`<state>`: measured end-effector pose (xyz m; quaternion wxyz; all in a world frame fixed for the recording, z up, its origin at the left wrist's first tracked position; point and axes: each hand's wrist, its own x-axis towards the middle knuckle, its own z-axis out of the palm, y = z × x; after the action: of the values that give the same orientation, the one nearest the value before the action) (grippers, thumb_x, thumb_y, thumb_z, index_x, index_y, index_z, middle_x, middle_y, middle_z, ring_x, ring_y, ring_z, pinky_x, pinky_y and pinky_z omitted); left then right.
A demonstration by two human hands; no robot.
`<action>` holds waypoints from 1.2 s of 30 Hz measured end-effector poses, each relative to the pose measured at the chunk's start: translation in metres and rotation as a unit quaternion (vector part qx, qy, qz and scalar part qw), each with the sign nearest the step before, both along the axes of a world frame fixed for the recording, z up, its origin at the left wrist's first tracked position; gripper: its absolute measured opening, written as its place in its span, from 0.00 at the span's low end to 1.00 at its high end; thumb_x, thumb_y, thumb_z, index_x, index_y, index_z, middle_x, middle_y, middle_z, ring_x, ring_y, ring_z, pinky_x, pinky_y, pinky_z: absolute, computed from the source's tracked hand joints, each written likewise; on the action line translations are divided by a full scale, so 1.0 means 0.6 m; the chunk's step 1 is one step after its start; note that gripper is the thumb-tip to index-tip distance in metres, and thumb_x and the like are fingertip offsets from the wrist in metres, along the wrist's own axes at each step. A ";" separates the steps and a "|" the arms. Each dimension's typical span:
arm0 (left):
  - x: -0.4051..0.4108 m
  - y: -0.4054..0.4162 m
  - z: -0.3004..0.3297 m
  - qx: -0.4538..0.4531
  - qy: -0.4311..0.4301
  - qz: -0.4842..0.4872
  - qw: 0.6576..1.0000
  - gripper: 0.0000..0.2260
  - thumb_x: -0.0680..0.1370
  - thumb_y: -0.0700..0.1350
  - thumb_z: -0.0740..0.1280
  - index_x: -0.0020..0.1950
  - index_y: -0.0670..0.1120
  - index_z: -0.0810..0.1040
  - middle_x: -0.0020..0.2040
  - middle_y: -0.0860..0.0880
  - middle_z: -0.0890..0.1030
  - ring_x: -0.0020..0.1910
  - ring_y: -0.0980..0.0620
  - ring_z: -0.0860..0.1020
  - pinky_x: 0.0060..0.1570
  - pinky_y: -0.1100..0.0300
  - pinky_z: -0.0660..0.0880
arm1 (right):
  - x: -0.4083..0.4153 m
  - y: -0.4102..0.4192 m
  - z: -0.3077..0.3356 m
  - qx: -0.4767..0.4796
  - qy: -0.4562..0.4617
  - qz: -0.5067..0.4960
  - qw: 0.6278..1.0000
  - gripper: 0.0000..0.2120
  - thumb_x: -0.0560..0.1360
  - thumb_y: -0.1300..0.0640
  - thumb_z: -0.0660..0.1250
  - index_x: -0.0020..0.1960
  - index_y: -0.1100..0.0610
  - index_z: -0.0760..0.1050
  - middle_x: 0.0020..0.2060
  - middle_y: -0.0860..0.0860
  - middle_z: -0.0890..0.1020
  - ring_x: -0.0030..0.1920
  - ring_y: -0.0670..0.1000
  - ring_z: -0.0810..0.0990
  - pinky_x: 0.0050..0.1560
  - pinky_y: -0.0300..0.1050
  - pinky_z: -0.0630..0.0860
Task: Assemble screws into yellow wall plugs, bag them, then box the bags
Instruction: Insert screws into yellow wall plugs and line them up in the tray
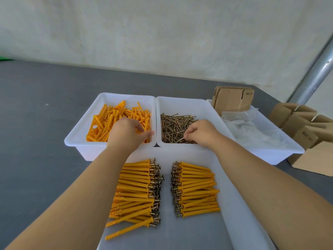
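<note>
Right hand pinches one screw in the screw bin, left hand beside it gropes the plugs, grip unclear — a loose pinch could drop the screw back.

plugs bin left, screws bin right

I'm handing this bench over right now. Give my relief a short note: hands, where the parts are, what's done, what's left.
Left hand reaches into the plug bin, over loose yellow plugs; whether it holds one is hidden.
Right hand pinches a screw in the screw bin.
Done: two piles of assembled plugs on the white tray.
Left: more assembly, then bagging with clear bags, boxing in cardboard boxes.
</note>
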<state>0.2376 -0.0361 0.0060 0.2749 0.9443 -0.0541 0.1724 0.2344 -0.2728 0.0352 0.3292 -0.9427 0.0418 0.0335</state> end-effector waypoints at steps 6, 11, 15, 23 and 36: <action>-0.019 -0.014 0.019 -0.110 -0.100 -0.089 0.985 0.16 0.78 0.51 0.70 0.37 0.41 0.79 0.31 0.45 0.79 0.31 0.48 0.76 0.32 0.51 0.75 | -0.039 0.000 0.021 0.296 -0.129 -0.082 0.943 0.08 0.77 0.62 0.70 0.44 0.50 0.82 0.42 0.49 0.86 0.43 0.44 0.85 0.40 0.38 0.79; -0.040 -0.027 0.043 -0.089 -0.154 -0.138 0.974 0.11 0.76 0.42 0.73 0.58 0.43 0.84 0.46 0.47 0.83 0.42 0.53 0.80 0.47 0.58 0.78 | -0.069 0.024 0.015 0.349 -0.246 -0.095 0.899 0.12 0.80 0.64 0.66 0.52 0.48 0.81 0.43 0.46 0.86 0.45 0.42 0.86 0.45 0.41 0.81; -0.055 -0.033 0.048 -0.063 -0.148 -0.177 0.971 0.09 0.81 0.43 0.67 0.58 0.45 0.83 0.40 0.49 0.83 0.33 0.58 0.76 0.39 0.65 0.73 | -0.086 0.035 0.009 0.368 -0.311 -0.085 0.872 0.12 0.82 0.66 0.61 0.58 0.54 0.79 0.42 0.49 0.85 0.46 0.48 0.86 0.46 0.41 0.82; -0.076 -0.061 0.044 -0.034 -0.079 -0.267 0.960 0.07 0.81 0.44 0.67 0.54 0.46 0.84 0.36 0.58 0.79 0.32 0.63 0.74 0.34 0.70 0.67 | -0.102 0.047 0.009 0.373 -0.411 -0.055 0.830 0.09 0.81 0.65 0.62 0.57 0.55 0.78 0.44 0.51 0.83 0.41 0.51 0.87 0.42 0.42 0.82; -0.080 -0.068 0.037 -0.096 -0.018 -0.279 0.955 0.09 0.80 0.42 0.67 0.40 0.48 0.81 0.30 0.56 0.78 0.28 0.61 0.73 0.31 0.72 0.66 | -0.103 0.046 0.005 0.346 -0.426 -0.038 0.835 0.08 0.81 0.66 0.64 0.58 0.59 0.79 0.45 0.51 0.84 0.43 0.50 0.87 0.44 0.43 0.82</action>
<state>0.1896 -0.0769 0.0284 0.4004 0.8576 -0.3034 0.1101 0.1725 -0.2449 0.0381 0.6201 -0.6860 -0.0808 -0.3720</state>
